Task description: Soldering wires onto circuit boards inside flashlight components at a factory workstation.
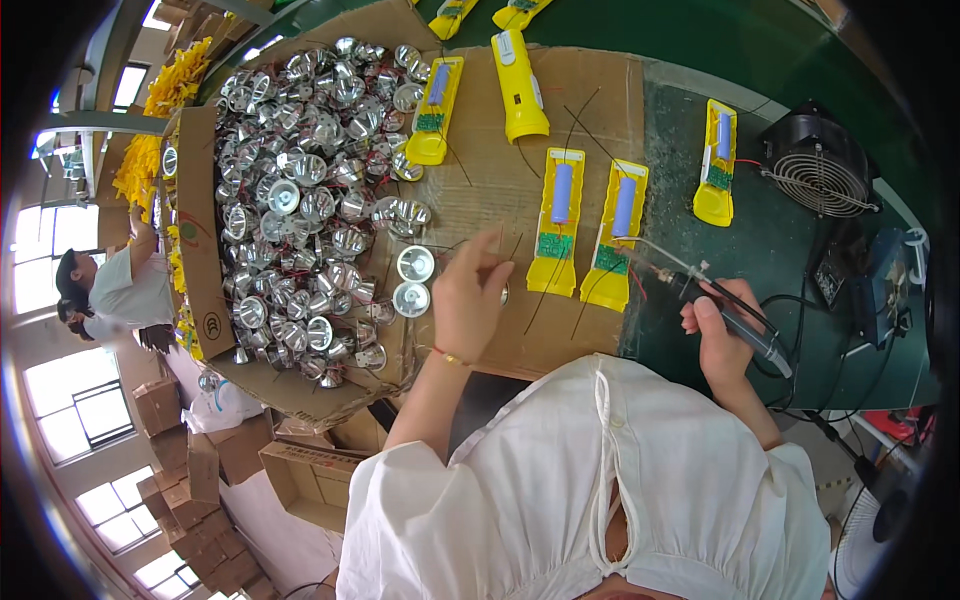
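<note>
My left hand (468,300) is over the cardboard sheet, its thumb and forefinger apart. Nothing shows between them; the other fingers are partly hidden. Two round lamp reflectors (412,299) lie beside it, and a small round edge peeks out at its right. In my right hand (722,340) is a soldering iron (742,332), with a thin bent tube at its front. The tip points left toward a yellow flashlight half (605,290) with a purple battery (624,207) and green circuit board (611,259). A similar half (550,275) lies just left of it.
A big heap of silvery reflectors (300,200) covers the left side. More yellow flashlight parts (521,90) lie farther back. At right are another half (713,205), a black fan (822,178) and cables. People (130,285) are at far left.
</note>
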### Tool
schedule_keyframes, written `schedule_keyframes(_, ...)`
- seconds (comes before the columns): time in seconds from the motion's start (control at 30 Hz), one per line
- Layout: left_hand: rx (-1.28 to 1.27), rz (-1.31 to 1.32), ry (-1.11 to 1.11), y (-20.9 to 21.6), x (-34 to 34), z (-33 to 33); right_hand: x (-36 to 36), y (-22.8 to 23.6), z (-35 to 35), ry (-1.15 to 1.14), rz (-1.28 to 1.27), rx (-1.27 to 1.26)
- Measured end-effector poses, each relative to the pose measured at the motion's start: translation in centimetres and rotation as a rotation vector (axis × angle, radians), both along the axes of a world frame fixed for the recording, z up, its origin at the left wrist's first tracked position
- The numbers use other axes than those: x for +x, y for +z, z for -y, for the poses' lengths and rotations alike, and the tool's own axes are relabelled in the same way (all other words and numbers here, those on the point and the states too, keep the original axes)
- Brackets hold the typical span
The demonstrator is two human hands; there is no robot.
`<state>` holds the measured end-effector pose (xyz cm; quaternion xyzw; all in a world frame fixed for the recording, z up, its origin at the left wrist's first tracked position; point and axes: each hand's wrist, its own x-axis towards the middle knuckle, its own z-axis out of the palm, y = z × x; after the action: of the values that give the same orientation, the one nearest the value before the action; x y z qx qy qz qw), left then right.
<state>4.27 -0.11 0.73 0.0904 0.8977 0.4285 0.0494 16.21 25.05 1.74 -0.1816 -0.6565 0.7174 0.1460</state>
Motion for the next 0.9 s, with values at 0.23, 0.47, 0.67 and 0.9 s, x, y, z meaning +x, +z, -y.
schedule_keyframes(0.23,0.235,0.33,0.052,1.1,1.2,0.3,-1.2,-1.1,1.7,0.314,-0.104,0.297)
schedule_keyframes(0.47,0.175,0.132,0.085,-0.8,1.6,-1.6,-2.1,-1.1,3.4,0.243,-0.014,0.213)
schedule_keyframes(0.67,0.22,0.15,0.122,-1.1,1.5,-1.9,-2.8,-1.3,4.0,0.124,-0.048,0.175)
schedule_keyframes(0.9,0.261,0.198,0.145,-1.5,1.5,-2.0,-3.0,-1.5,4.1,0.145,0.02,0.119)
